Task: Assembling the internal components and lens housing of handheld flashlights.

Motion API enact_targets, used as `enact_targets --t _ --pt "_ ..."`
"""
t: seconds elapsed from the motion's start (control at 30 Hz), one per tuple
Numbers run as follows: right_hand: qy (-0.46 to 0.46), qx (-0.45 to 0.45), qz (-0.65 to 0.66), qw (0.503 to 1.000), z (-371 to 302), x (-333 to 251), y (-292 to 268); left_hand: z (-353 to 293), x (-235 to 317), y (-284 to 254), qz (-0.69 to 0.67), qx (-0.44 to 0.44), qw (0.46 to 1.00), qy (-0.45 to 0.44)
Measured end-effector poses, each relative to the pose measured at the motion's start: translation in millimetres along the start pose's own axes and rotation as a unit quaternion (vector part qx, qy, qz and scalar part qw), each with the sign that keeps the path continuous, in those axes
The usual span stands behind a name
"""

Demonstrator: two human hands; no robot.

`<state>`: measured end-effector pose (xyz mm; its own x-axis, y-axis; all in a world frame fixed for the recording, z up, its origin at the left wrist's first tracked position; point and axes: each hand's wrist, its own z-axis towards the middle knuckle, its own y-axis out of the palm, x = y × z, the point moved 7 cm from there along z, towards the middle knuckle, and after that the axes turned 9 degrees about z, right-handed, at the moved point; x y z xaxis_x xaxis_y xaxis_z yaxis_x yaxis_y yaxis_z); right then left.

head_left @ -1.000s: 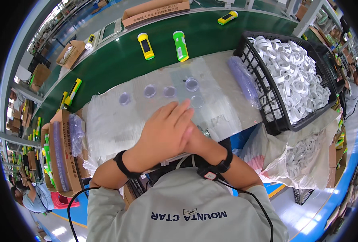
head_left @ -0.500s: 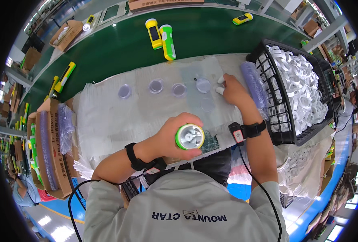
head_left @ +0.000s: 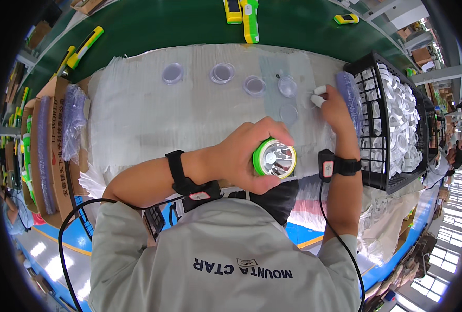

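Note:
My left hand (head_left: 244, 156) is wrapped round a green and yellow flashlight (head_left: 275, 158), its shiny reflector face turned up. To the right, my right hand (head_left: 337, 110) is low over the table, thumb and forefinger drawn close in white finger covers. A faint clear edge shows by those fingertips; whether they grip it is too faint to tell. Clear round discs lie in a loose row left of that hand: one disc (head_left: 172, 74) at the far left, another (head_left: 222, 73), a third (head_left: 254, 86), then one (head_left: 287, 87) with a fainter one (head_left: 288, 113) nearer me.
A black crate (head_left: 384, 130) full of white rings stands at the right, a bubble-wrap roll (head_left: 348, 93) along its side. At the left is a cardboard box (head_left: 59, 156) with flashlights and bubble wrap. More flashlights (head_left: 250, 21) lie on the green surface (head_left: 163, 31) beyond the plastic-covered table (head_left: 137, 114).
The view has shifted, so the table appears higher and further right. My right thumb and forefinger have come closer together. The flashlight stays in my left hand, its reflector tilted slightly more rightward.

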<state>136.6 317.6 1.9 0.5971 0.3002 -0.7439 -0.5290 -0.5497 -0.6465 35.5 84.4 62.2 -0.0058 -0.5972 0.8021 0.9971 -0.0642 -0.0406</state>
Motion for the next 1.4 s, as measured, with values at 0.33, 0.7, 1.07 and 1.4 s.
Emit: enact_targets --t 0.33,0.7,1.07,1.4 --pt "-0.058 -0.047 0.361 0.930 -62.8 -60.9 -27.5 1.4 -2.2 1.9 0.043 0.042 0.998 -0.014" --pt "-0.165 -0.154 0.194 0.955 -129.9 -146.3 20.3 -1.9 -6.3 3.9 0.069 0.012 0.997 -0.045" --pt "-0.116 -0.200 0.188 0.955 -133.3 -148.1 28.4 0.7 -0.6 0.1 0.092 0.073 0.993 0.002" --pt "-0.152 -0.244 0.121 0.950 -140.2 -146.4 20.5 14.4 -0.1 8.9 0.070 0.005 0.993 -0.095"
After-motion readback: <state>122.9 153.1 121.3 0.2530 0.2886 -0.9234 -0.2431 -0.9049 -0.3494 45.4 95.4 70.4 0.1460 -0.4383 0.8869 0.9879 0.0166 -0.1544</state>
